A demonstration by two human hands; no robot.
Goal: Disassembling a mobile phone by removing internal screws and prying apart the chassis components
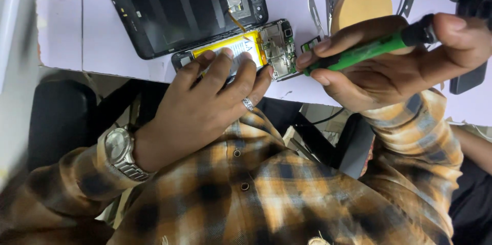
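The person is working at the near edge of a pale table, where an opened phone is lying with its yellow battery and circuit board exposed. The left hand is pressing down on the phone, fingers spread flat over the battery end and gripping nothing. The right hand is pinching a green screwdriver between thumb and fingertips, its tip sitting just beside the board's right edge; whether the tip is seated in a screw cannot be told. The removed back cover is lying inner face up, touching the phone's far side. Metal tweezers and a round tan disc are resting near the right hand. In the inspector's judgement, the work is calling for the left hand to be holding the phone dead still, the driver to be standing square over the screw, and pressure to be staying off the battery.
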